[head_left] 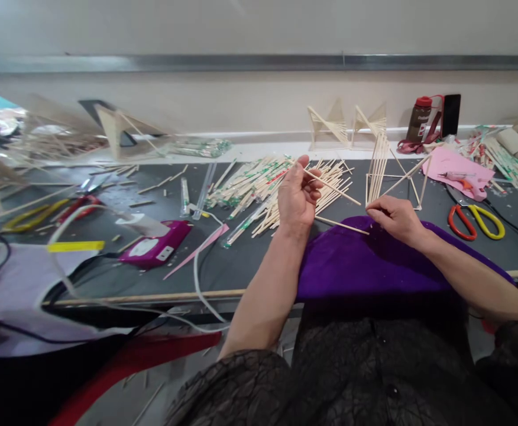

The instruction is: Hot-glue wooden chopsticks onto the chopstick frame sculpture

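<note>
My left hand [298, 198] is raised over the bench with its fingers curled around thin wooden chopsticks. One chopstick [336, 189] slants out from the fingertips down to the right, and a second chopstick [343, 225] juts out lower, from under the palm. My right hand [394, 218] is closed in a pinch close to the tips of those sticks; what lies between its fingers is hidden. Just behind the right hand stands an open frame [378, 168] built of chopsticks, with a fan of slanting sticks. Below both hands lies a purple cloth [374, 266] at the bench edge.
Loose chopsticks [332, 189] and paper-wrapped chopsticks [252, 180] are heaped mid-bench. Scissors [476, 222] and a pink cloth [458, 168] lie right. A magenta power strip [156, 242] with a white cable sits left. Stick models [330, 127] and a bottle [420, 118] stand behind.
</note>
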A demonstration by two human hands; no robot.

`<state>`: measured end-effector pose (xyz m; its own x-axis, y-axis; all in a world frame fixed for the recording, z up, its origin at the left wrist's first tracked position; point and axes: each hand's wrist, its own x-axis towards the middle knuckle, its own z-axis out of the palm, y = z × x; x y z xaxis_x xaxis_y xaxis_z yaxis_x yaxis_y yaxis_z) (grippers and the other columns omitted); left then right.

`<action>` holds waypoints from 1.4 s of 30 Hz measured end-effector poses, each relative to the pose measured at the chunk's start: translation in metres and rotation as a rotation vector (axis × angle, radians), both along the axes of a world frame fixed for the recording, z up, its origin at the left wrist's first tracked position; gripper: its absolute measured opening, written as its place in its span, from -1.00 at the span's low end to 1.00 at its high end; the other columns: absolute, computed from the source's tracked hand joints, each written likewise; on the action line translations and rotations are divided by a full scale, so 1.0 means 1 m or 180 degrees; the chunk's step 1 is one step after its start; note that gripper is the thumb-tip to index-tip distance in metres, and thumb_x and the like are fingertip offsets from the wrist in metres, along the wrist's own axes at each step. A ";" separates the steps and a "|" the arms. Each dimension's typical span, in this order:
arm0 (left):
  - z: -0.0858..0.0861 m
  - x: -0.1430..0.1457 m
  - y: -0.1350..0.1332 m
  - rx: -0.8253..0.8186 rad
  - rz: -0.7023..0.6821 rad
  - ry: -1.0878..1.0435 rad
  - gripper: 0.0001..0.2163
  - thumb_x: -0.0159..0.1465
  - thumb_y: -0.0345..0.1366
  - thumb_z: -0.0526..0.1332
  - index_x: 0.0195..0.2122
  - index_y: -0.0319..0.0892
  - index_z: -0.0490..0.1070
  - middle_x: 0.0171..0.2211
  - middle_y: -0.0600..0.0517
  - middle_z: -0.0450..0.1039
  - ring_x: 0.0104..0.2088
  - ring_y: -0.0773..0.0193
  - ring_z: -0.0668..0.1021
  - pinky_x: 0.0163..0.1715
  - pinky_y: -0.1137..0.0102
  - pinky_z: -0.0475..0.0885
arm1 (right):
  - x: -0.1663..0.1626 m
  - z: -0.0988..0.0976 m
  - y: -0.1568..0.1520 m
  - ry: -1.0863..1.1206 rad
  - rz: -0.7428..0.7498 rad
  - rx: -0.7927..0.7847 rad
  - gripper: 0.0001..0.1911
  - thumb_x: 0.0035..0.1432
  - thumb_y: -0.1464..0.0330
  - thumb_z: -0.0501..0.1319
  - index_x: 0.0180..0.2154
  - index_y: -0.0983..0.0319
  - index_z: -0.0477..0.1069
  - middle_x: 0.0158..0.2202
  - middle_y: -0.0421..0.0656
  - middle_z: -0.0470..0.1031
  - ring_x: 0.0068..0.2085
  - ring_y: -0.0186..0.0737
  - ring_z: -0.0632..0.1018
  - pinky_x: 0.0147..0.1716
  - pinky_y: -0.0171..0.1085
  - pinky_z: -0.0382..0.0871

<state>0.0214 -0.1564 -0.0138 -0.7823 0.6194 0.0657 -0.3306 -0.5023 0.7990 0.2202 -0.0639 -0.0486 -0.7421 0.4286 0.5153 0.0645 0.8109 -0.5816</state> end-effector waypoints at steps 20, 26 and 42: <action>-0.012 0.001 -0.015 -0.2218 -0.1851 0.4626 -0.81 -0.01 -0.37 0.36 -0.36 0.00 0.66 -0.27 0.03 0.65 -0.30 0.18 0.59 -0.30 0.36 0.38 | 0.001 0.011 0.006 0.0610 -0.0072 -0.1789 -0.74 0.18 0.15 0.20 -0.32 0.23 0.39 -0.49 -0.24 0.43 -0.62 -0.48 0.34 -0.65 -0.40 0.12; -0.018 0.004 -0.012 -0.2664 -0.1576 0.5318 -0.85 0.11 -0.37 0.24 -0.42 -0.05 0.62 -0.33 -0.04 0.63 -0.31 0.13 0.55 -0.33 0.32 0.27 | 0.001 0.010 0.006 0.0598 -0.0011 -0.1749 -0.75 0.19 0.18 0.19 -0.33 0.24 0.39 -0.50 -0.26 0.41 -0.64 -0.51 0.33 -0.65 -0.39 0.11; -0.035 0.001 0.002 -0.2601 -0.0753 0.4294 -0.96 0.07 -0.34 0.31 -0.49 -0.09 0.55 -0.48 0.01 0.52 -0.44 0.22 0.47 -0.42 0.35 0.30 | 0.001 0.010 0.007 0.0555 -0.0022 -0.1725 -0.77 0.16 0.19 0.20 -0.33 0.24 0.40 -0.50 -0.26 0.43 -0.64 -0.50 0.35 -0.64 -0.39 0.13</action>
